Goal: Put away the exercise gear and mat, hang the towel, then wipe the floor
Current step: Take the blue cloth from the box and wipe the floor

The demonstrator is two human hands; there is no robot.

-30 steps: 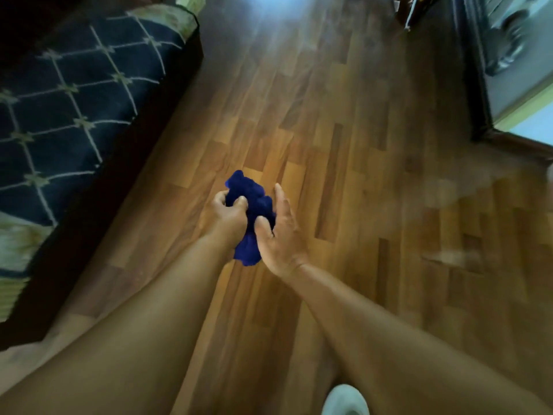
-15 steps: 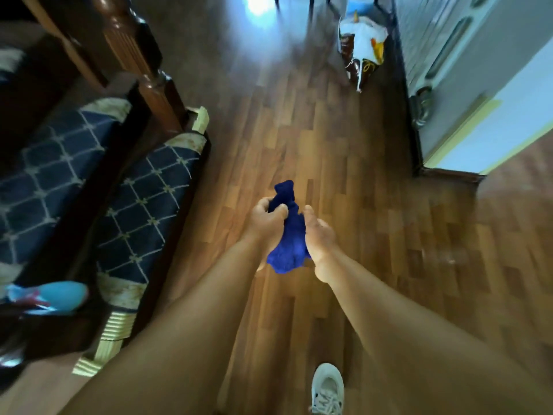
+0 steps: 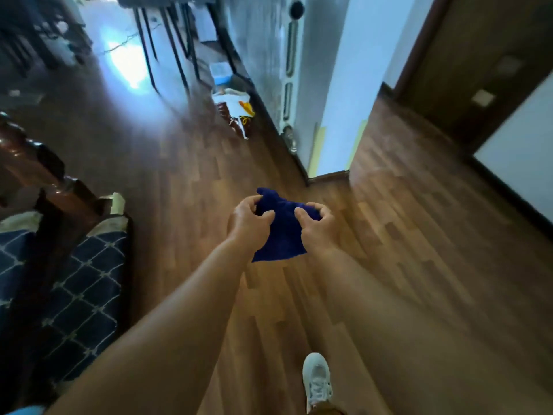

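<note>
We see a dark blue cloth (image 3: 281, 232), soft and fuzzy, held up off the wooden floor (image 3: 389, 265) between our left hand (image 3: 248, 221) and right hand (image 3: 318, 226). Each hand pinches an upper corner, so it is stretched partly open, its lower edge hanging loose. A bunched tip pokes up above the left fingers. The floor looks bare and glossy, though blur hides detail.
</note>
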